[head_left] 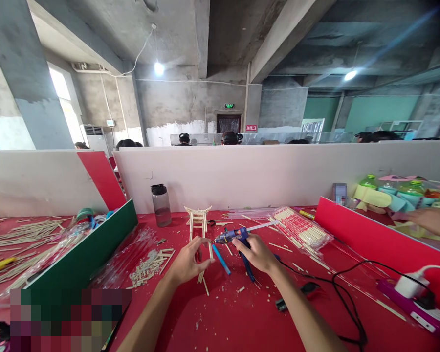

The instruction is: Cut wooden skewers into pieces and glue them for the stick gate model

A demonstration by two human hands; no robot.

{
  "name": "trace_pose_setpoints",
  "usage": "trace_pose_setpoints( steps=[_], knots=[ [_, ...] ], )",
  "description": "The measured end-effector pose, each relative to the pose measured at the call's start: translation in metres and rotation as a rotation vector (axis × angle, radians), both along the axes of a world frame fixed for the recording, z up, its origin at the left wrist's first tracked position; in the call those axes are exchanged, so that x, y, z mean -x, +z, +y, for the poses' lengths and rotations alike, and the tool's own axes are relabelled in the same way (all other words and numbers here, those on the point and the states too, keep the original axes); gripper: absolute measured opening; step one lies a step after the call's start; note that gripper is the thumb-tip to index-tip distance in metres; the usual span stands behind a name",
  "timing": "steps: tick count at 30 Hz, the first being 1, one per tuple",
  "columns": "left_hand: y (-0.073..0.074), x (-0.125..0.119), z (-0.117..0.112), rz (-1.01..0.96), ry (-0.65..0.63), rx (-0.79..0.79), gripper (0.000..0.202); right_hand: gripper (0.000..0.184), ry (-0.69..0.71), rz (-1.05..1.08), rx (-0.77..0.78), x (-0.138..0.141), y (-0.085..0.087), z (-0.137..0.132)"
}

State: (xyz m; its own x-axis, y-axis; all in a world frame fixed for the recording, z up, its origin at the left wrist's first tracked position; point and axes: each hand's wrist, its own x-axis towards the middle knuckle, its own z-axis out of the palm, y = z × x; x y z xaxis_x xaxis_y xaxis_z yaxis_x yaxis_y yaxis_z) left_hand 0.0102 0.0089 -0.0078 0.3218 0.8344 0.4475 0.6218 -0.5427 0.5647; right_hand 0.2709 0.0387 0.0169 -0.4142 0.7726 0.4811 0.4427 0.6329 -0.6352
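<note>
My right hand (255, 253) is wrapped around a blue hot glue gun (231, 236), its nozzle pointing left at a small wooden stick frame (198, 221) lying on the red table (227, 318). My left hand (187, 261) is closed, pinching a thin wooden stick (210, 249) at the lower end of that frame. A blue pen-like stick (221, 259) lies between my hands. The gun's black cord (315, 279) trails to the right across the table.
A dark water bottle (161, 205) stands by the white partition. Bags of sticks (300, 232) lie right, cut stick pieces (148, 264) and plastic bags left. A green divider (84, 254) and a red divider (374, 239) flank the space. A power strip (414, 298) sits right. Another person's hand (430, 220) shows far right.
</note>
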Motion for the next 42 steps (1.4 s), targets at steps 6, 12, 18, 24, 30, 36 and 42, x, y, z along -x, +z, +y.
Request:
trace_pose_setpoints(
  steps=[6,12,18,24,30,36,42],
  knots=[
    [-0.0007,0.0007,-0.0002,0.001,-0.002,-0.004,0.041,0.044,-0.006,-0.01,-0.005,0.0007,0.0015,-0.0007],
    [-0.0019,0.0013,0.0008,0.0,-0.005,-0.006,0.04,0.043,0.006,-0.031,-0.013,-0.0007,0.0017,0.0006],
    [-0.0013,0.0024,0.0017,-0.007,0.02,-0.013,0.039,0.043,0.071,-0.04,0.024,-0.0025,0.0048,-0.0018],
    [-0.0002,0.0024,0.0017,0.005,0.042,0.002,0.038,0.045,0.092,-0.045,0.054,-0.0028,0.0077,-0.0044],
    [-0.0017,0.003,0.0028,0.002,0.054,-0.016,0.039,0.046,0.095,-0.027,0.085,-0.0047,0.0057,-0.0024],
    [-0.0015,0.0028,0.0027,0.02,0.064,-0.018,0.039,0.047,0.1,0.013,0.145,-0.0058,0.0019,0.0003],
    [-0.0014,0.0038,0.0034,0.032,0.076,-0.011,0.039,0.05,0.11,0.047,0.204,-0.0051,0.0034,-0.0017]
  ],
)
